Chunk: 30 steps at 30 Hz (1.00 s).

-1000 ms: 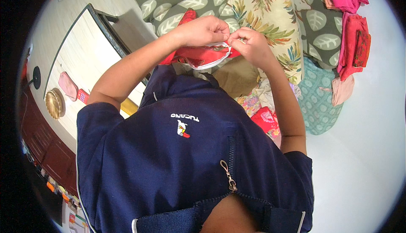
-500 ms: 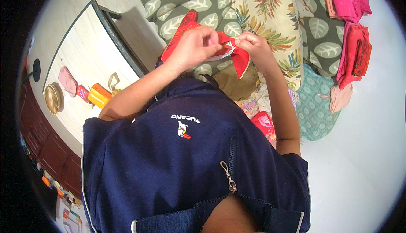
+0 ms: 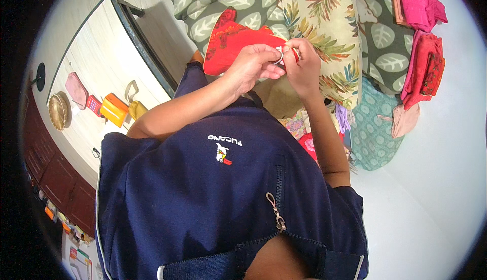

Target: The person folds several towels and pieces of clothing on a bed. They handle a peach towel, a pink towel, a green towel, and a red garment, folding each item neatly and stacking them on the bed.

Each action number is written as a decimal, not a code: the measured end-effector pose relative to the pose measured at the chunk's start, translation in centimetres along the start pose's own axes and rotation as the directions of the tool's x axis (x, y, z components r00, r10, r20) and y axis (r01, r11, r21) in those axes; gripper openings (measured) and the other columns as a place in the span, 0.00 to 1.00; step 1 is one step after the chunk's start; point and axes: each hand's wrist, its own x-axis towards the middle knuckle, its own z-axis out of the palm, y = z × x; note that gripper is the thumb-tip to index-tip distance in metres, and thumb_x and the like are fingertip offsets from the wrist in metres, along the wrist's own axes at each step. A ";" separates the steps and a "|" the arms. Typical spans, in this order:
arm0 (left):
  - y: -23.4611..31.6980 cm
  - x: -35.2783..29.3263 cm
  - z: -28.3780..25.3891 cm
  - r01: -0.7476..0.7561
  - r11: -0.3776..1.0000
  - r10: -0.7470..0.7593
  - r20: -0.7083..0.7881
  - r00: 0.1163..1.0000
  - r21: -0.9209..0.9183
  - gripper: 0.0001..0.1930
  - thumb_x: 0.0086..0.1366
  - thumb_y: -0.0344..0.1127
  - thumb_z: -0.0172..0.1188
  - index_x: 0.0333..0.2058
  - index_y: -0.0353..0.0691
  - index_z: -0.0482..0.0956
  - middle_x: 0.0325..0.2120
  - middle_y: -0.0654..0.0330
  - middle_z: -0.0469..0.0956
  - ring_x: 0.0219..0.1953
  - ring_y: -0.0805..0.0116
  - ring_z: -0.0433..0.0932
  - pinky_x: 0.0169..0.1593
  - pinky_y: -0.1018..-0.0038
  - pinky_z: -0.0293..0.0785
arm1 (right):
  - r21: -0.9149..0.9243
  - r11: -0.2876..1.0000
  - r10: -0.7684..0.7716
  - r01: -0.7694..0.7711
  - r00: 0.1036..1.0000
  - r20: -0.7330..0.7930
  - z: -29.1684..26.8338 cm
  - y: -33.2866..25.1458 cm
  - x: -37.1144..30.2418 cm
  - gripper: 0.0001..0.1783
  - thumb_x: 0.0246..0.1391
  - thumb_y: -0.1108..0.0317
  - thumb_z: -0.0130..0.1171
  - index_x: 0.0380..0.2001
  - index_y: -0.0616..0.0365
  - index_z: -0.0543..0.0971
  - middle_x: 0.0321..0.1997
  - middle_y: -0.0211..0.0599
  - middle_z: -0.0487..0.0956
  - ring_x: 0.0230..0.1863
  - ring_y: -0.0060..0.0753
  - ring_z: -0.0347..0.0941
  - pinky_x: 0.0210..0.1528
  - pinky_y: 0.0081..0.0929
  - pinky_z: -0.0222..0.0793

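Note:
A red garment [image 3: 236, 46] with a darker printed pattern lies spread out beyond my hands, over the leaf-print cloth. My left hand [image 3: 253, 68] pinches its near edge between thumb and forefinger, the other fingers loosely curled. Close beside it, my right hand [image 3: 303, 67] grips the same edge with fingers folded in. A small white piece [image 3: 279, 55], perhaps a label or string, shows between the fingertips. What exactly the right fingers press on is partly hidden.
Ahead lie a grey-green leaf-print cover [image 3: 238, 1] and a floral cushion [image 3: 324, 26]. Folded pink and red clothes [image 3: 423, 72] are stacked at right, near a teal patterned cloth [image 3: 373, 127]. At left, a white-topped table [image 3: 109, 41] holds a basket [image 3: 59, 111], pouch [image 3: 77, 90] and orange box [image 3: 114, 108].
The red garment has spread out flatter beyond my hands, and its hanging strip at right is no longer in sight. My hands have come closer together, the left one turning palm up.

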 end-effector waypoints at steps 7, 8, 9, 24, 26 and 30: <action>-0.6 0.5 -0.2 -0.048 0.997 0.054 -0.088 0.995 0.064 0.04 0.55 0.26 0.52 0.27 0.31 0.73 0.23 0.55 0.75 0.22 0.69 0.77 0.28 0.77 0.76 | 0.406 0.830 0.350 -0.383 0.924 0.155 0.4 0.9 -1.5 0.04 0.49 0.74 0.52 0.30 0.64 0.71 0.26 0.31 0.73 0.28 0.18 0.68 0.29 0.18 0.65; -0.7 0.6 -0.4 -0.056 0.996 0.062 -0.084 0.995 0.069 0.04 0.55 0.26 0.53 0.28 0.30 0.73 0.23 0.55 0.75 0.22 0.69 0.76 0.28 0.77 0.76 | 0.461 0.784 0.370 -0.416 0.909 0.191 0.3 0.7 -1.5 0.05 0.50 0.74 0.52 0.30 0.64 0.71 0.27 0.29 0.72 0.28 0.16 0.67 0.29 0.16 0.64; -0.9 0.7 -0.6 -0.064 0.995 0.070 -0.081 0.994 0.075 0.04 0.55 0.26 0.53 0.28 0.30 0.73 0.23 0.55 0.75 0.23 0.69 0.76 0.28 0.77 0.76 | 0.512 0.733 0.386 -0.448 0.894 0.228 0.2 0.6 -1.5 0.05 0.51 0.74 0.51 0.31 0.64 0.71 0.27 0.28 0.72 0.29 0.13 0.66 0.29 0.14 0.64; -1.0 1.2 -1.6 -0.121 0.989 0.122 -0.005 0.993 0.089 0.04 0.56 0.26 0.54 0.28 0.31 0.74 0.21 0.58 0.75 0.22 0.74 0.74 0.28 0.81 0.71 | 0.784 0.211 0.581 -0.583 0.720 0.379 0.5 1.7 -1.0 0.05 0.49 0.75 0.53 0.31 0.63 0.72 0.30 0.31 0.74 0.30 0.17 0.69 0.37 0.16 0.65; -1.1 1.3 -1.8 -0.110 0.990 0.110 -0.003 0.994 0.085 0.04 0.56 0.27 0.54 0.27 0.33 0.74 0.21 0.60 0.75 0.22 0.74 0.74 0.28 0.81 0.71 | 0.743 0.286 0.593 -0.605 0.721 0.358 0.6 1.4 -1.0 0.05 0.49 0.75 0.53 0.31 0.63 0.73 0.30 0.30 0.74 0.30 0.17 0.69 0.36 0.15 0.65; -0.9 1.4 -2.0 -0.070 0.993 0.070 0.002 0.998 0.094 0.04 0.57 0.30 0.54 0.27 0.36 0.75 0.20 0.63 0.74 0.22 0.76 0.74 0.28 0.80 0.72 | 0.626 0.496 0.578 -0.602 0.767 0.279 1.0 1.1 -1.1 0.05 0.49 0.75 0.53 0.31 0.63 0.73 0.29 0.29 0.74 0.28 0.15 0.68 0.34 0.14 0.65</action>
